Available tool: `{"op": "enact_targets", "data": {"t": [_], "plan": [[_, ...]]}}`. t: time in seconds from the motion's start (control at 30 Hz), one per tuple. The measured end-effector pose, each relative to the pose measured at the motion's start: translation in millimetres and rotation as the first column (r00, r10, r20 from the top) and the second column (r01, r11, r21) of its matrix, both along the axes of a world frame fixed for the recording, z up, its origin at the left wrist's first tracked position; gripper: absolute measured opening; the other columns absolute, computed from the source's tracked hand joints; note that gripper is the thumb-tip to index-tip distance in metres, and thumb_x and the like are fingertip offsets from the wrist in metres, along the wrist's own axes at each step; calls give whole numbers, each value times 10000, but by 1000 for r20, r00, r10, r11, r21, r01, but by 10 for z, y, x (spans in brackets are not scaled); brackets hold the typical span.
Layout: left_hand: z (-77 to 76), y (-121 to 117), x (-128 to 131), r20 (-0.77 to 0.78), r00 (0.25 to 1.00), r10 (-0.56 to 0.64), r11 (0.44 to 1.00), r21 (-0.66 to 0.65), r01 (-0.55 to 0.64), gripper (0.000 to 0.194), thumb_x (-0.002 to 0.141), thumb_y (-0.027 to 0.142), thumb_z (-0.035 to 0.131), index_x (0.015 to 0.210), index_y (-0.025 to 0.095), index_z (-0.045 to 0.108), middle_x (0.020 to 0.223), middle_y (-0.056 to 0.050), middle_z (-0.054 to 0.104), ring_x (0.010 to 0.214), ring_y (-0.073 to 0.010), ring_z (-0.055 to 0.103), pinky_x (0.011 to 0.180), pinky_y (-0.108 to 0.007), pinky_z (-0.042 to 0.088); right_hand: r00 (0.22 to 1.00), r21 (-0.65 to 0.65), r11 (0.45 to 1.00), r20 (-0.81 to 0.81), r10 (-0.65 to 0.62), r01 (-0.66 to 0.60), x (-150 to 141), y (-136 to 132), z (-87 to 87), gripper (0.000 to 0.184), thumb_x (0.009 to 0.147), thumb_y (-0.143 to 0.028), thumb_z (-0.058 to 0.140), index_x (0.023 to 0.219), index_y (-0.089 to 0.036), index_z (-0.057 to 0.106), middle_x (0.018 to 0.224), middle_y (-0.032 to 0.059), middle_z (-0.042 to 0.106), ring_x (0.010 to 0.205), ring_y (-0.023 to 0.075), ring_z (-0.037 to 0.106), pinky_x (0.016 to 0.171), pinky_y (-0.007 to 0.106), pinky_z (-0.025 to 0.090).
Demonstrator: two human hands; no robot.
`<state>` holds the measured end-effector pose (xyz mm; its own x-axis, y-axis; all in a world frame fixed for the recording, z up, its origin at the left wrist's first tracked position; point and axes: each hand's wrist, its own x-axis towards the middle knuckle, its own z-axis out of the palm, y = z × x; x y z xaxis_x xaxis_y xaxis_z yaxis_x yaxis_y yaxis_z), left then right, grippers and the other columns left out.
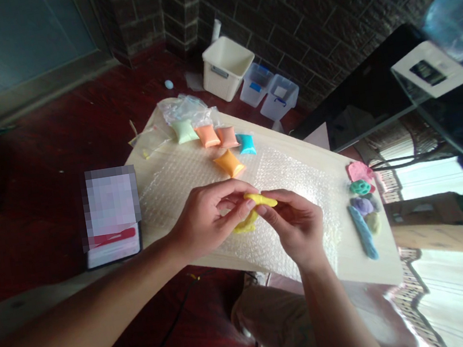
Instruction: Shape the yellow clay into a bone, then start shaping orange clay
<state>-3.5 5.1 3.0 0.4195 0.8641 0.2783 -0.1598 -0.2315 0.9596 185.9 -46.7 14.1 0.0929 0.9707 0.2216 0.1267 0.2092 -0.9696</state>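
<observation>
Both of my hands meet over the table, pinching one small piece of yellow modelling clay (264, 199). My left hand (214, 214) holds its left end between thumb and fingers. At its right end, the thumb and fingertips of my right hand (297, 221) press on it. More yellow clay (245, 224) shows just beneath my hands, partly covered by them; whether it joins the held piece I cannot tell. Under the hands lies a sheet of bubble wrap (297, 181). Just beyond it sits an orange-yellow packet (230, 163).
Pale green (184, 131), orange (207, 136), peach (227, 137) and blue (247, 144) packets line the far side, by clear plastic bags (187, 110). Shaped clay, including a blue roll (363, 233), lies at right. A tablet (111, 217) stands left; bins (226, 67) are behind.
</observation>
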Motion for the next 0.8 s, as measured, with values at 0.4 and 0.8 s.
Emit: {"op": "enact_targets", "data": {"t": [0.4,0.8], "plan": [[25,5,5,15,999,38,999,19,-38,128,952,243,758,1054,185,808,1032,-67,838,902,-174,811,811,-236,672,997,76,997,75,23,-29,-20,-16,27,264,893,-138,825,1099,-303,826,1022,48,787,948,201,748,755,356,669],[29,4,18,92,996,-19,998,-59,24,186,929,210,784,1110,177,811,1064,-72,845,893,-178,825,800,-229,682,997,-31,998,-57,48,-50,9,-2,71,216,913,-197,812,1096,-309,833,984,27,799,803,158,746,662,302,662]]}}
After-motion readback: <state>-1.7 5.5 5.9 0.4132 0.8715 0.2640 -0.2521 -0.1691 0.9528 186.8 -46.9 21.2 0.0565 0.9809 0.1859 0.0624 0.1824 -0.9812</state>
